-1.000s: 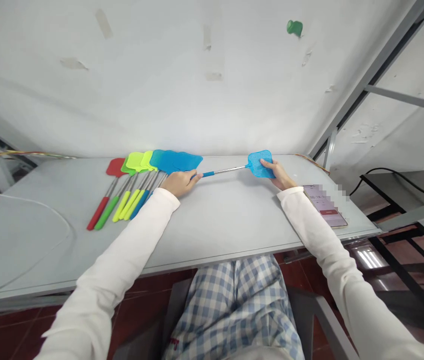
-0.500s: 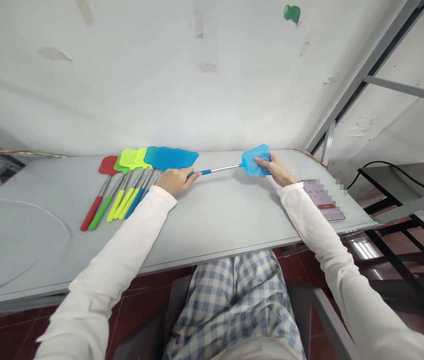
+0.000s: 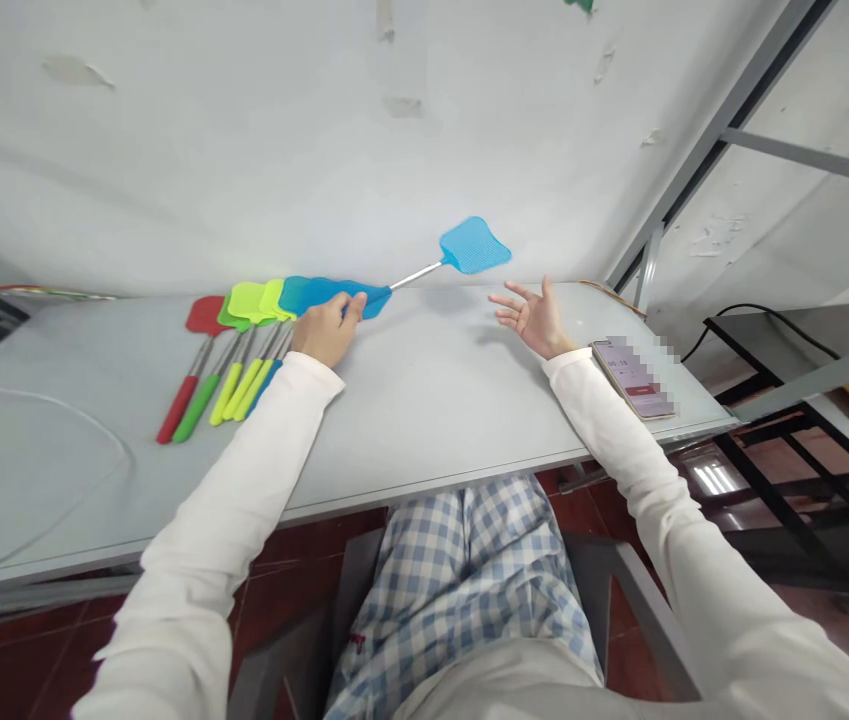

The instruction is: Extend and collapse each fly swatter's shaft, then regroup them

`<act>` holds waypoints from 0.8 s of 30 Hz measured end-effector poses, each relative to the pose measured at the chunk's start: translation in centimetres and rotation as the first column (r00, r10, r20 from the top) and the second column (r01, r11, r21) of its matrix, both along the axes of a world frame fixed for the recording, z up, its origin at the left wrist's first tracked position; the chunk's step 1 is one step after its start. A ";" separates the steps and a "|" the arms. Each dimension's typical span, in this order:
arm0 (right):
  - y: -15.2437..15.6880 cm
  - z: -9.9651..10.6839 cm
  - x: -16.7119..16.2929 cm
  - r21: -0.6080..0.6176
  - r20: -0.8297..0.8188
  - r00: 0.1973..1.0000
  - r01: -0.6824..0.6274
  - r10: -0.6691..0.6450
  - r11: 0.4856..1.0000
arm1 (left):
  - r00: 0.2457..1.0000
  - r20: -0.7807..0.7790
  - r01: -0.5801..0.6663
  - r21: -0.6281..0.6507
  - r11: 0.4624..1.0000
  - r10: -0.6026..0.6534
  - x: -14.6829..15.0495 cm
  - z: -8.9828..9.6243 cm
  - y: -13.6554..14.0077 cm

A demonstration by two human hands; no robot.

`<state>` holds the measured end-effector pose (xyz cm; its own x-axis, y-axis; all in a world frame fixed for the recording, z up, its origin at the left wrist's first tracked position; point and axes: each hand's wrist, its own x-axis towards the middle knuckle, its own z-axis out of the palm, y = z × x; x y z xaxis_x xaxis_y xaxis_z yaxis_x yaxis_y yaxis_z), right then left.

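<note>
My left hand (image 3: 328,328) is closed around the blue handle of a light blue fly swatter (image 3: 475,246). Its metal rod slants up to the right, and the mesh head stands above the table's back edge in front of the wall. With fingers spread and palm showing, my right hand (image 3: 533,318) is held apart from the swatter, below and right of its head. Beside my left hand lies an overlapping row of fly swatters: a red one (image 3: 182,408), a green one (image 3: 197,407), several yellow ones (image 3: 247,299) and blue ones (image 3: 302,296). My left hand and sleeve cover some handles.
A phone (image 3: 634,378) lies near the right end of the grey table (image 3: 424,400). A white cable (image 3: 94,415) curves over the table's left part. The wall (image 3: 281,150) stands directly behind, and a metal frame (image 3: 724,130) rises at the right.
My right hand has let go of the light blue swatter's head and opened. The swatter has tilted upward, its head rising and shifting left, still in my left hand. The view has shifted slightly.
</note>
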<state>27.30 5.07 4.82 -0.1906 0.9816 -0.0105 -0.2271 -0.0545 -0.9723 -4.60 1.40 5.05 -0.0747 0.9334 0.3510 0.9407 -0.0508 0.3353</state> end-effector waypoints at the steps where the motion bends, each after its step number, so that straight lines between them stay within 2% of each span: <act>1: -0.3 -0.2 -0.6 0.003 0.027 0.999 -0.037 0.037 0.999 | 0.999 0.048 0.009 0.003 1.000 -0.009 0.4 -0.3 0.0; 4: -1.3 -1.3 -3.0 0.032 0.139 0.976 -0.172 0.166 0.985 | 0.980 0.156 0.127 -0.021 0.992 -0.122 2.8 -1.6 -0.6; 6: -2.1 -2.0 -4.7 0.118 0.186 0.965 -0.211 0.187 0.970 | 0.951 0.193 0.261 -0.091 0.961 -0.240 4.9 -2.5 -1.6; 10: -3.5 -2.2 -6.9 0.242 0.143 0.984 -0.135 0.103 0.961 | 0.854 0.083 0.520 -0.203 0.830 -0.514 8.4 -3.5 -4.0; 12: -3.6 -1.9 -7.0 0.239 0.120 0.991 -0.088 0.060 0.967 | 0.788 0.017 0.600 -0.240 0.763 -0.615 9.0 -3.5 -4.8; 14: -3.1 -1.6 -6.4 0.222 0.123 0.992 -0.029 0.001 0.975 | 0.758 -0.008 0.632 -0.236 0.738 -0.652 8.9 -3.3 -5.0; 16: -2.1 -1.6 -5.4 0.187 0.163 0.984 0.046 -0.077 0.981 | 0.794 -0.026 0.594 -0.175 0.785 -0.607 8.3 -3.1 -4.7; 19: -0.6 -2.1 -3.4 0.129 0.352 0.922 0.123 -0.161 0.984 | 0.927 -0.090 0.365 -0.024 0.931 -0.365 7.0 -3.0 -3.3; 21: 0.0 -2.5 -2.1 0.158 0.533 0.816 0.162 -0.223 0.974 | 0.978 -0.134 0.172 0.070 0.983 -0.161 5.7 -3.0 -2.1; 24: 0.0 -2.9 -0.8 0.294 0.776 0.548 0.124 -0.312 0.948 | 0.983 -0.156 -0.078 0.131 0.988 0.098 3.0 -3.4 -0.6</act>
